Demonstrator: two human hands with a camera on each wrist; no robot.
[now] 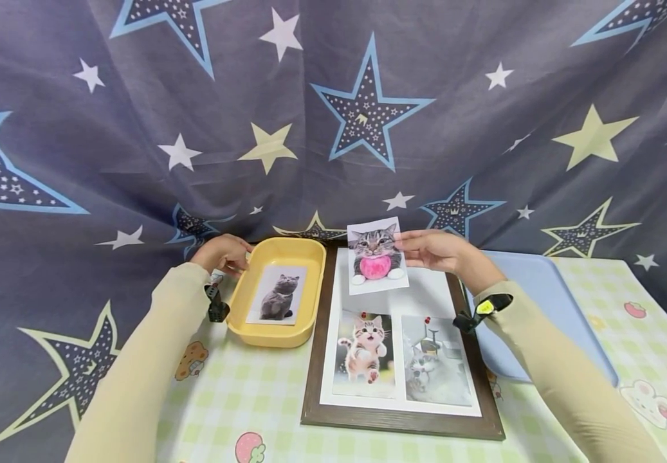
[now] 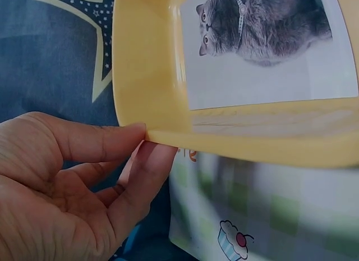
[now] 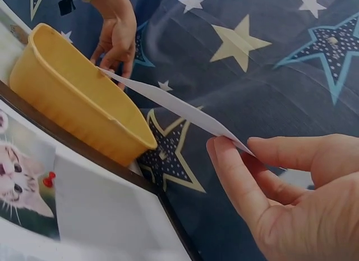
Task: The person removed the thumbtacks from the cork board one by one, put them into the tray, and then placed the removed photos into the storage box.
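Head view, checked tablecloth (image 1: 275, 392), starry curtain (image 1: 333, 186), photo (image 1: 376, 265) in right grip (image 1: 436, 251)

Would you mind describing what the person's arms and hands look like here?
Long, plain cream sleeves cover both arms: left sleeve, right sleeve. The left hand and right hand wear no gloves. Each wrist has a black strap, left strap and right strap, with a small black block; a yellow patch marks the right one.
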